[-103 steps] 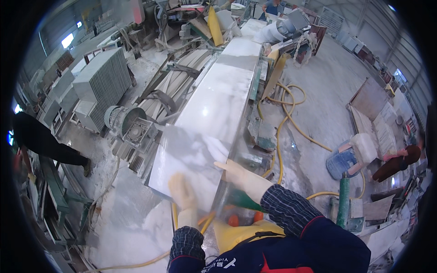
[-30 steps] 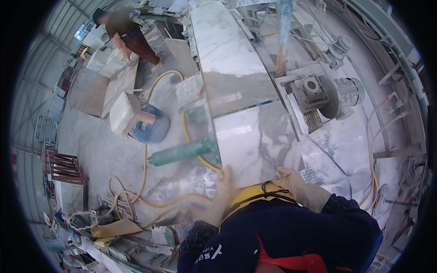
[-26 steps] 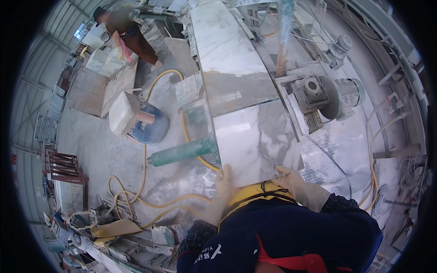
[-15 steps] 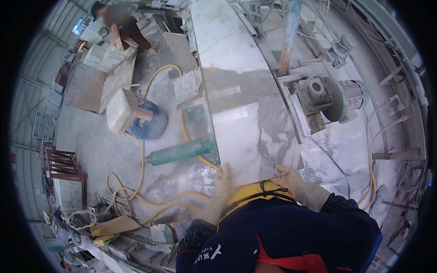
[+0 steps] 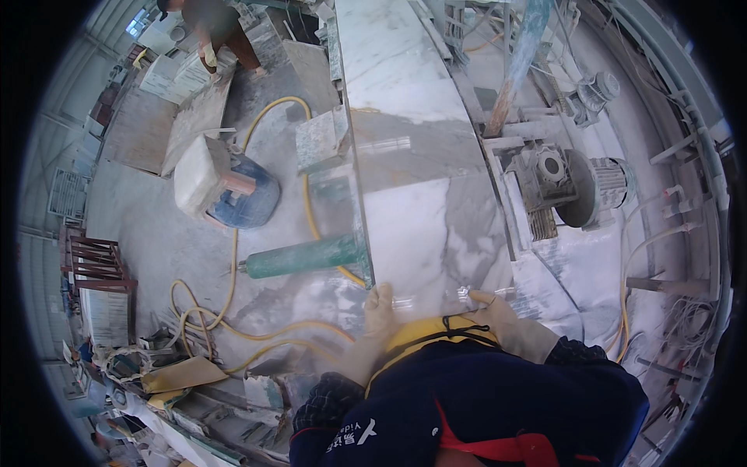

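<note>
A polished marble slab (image 5: pixel 405 249), white with grey veining, lies lengthwise in front of me and reaches to my waist. At its near left corner my left hand (image 5: pixel 376 319), in a pale rubber glove, is closed on the edge with the thumb on top. My right hand (image 5: pixel 510 325), gloved alike, grips the near edge further right, thumb on the upper face. The fingers under the slab are hidden. Just behind the near edge is my yellow apron (image 5: pixel 428 331) with a dark tie. Beyond this slab, more veined marble (image 5: pixel 401 70) continues away in line.
A green roller (image 5: pixel 303 258) juts out left of the slab. A yellow hose (image 5: pixel 233 272) loops across the floor past a blue barrel (image 5: pixel 253 198). To the right stand a motor with gearbox (image 5: pixel 545 175) and a rusty post (image 5: pixel 521 66). Another person (image 5: pixel 218 35) stands far left.
Light reflections now show on the slab's near end, and its right edge sits closer in line with the bed. Both hands keep their grip. The far person has straightened somewhat; my view has shifted slightly.
</note>
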Demonstrator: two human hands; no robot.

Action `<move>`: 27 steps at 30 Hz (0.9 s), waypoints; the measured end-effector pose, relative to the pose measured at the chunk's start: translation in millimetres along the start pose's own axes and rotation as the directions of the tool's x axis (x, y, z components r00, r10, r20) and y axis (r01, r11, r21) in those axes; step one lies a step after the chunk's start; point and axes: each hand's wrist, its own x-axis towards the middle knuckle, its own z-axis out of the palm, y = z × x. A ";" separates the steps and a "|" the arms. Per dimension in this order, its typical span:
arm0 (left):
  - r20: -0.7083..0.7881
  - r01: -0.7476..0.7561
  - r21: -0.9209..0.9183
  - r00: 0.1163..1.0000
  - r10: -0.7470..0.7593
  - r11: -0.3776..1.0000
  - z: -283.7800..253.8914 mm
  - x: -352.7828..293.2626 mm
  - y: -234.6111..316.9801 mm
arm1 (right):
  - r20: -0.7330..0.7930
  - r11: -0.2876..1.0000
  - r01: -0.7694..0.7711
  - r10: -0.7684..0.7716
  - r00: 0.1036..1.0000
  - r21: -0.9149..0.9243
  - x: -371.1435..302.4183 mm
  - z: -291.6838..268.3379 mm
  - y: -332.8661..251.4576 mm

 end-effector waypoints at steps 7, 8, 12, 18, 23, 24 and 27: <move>0.023 -0.072 0.037 0.997 0.072 0.997 -10.0 26.0 -31.2 | -0.066 0.982 0.112 -0.123 0.990 -0.150 -26.0 32.2 -16.9; 0.032 -0.100 0.039 0.995 0.099 0.994 -12.2 29.1 -34.8 | -0.077 0.976 0.165 -0.177 0.981 -0.141 -30.6 34.3 -17.7; 0.037 -0.113 0.033 0.993 0.112 0.993 -14.4 44.8 -45.7 | -0.238 0.855 0.198 -0.344 0.908 -0.479 -21.7 36.1 -15.1; 0.281 -0.006 -0.372 0.952 0.119 0.928 -28.1 30.5 -41.9 | -0.175 0.654 0.220 -0.482 0.858 -0.724 -2.8 23.9 -12.4; 0.331 0.352 -0.399 0.916 -0.226 0.847 -38.5 -20.1 -29.8 | -0.040 0.739 0.301 -0.405 0.913 -0.602 13.3 7.6 -8.2; 0.314 0.340 -0.396 0.923 -0.223 0.853 -35.5 -24.0 -29.7 | -0.057 0.833 0.283 -0.350 0.935 -0.475 19.4 4.6 -8.3; 0.226 0.318 -0.449 0.945 -0.239 0.835 -25.4 -17.5 -35.2 | 0.001 0.863 0.280 -0.308 0.951 -0.421 28.9 0.1 -10.5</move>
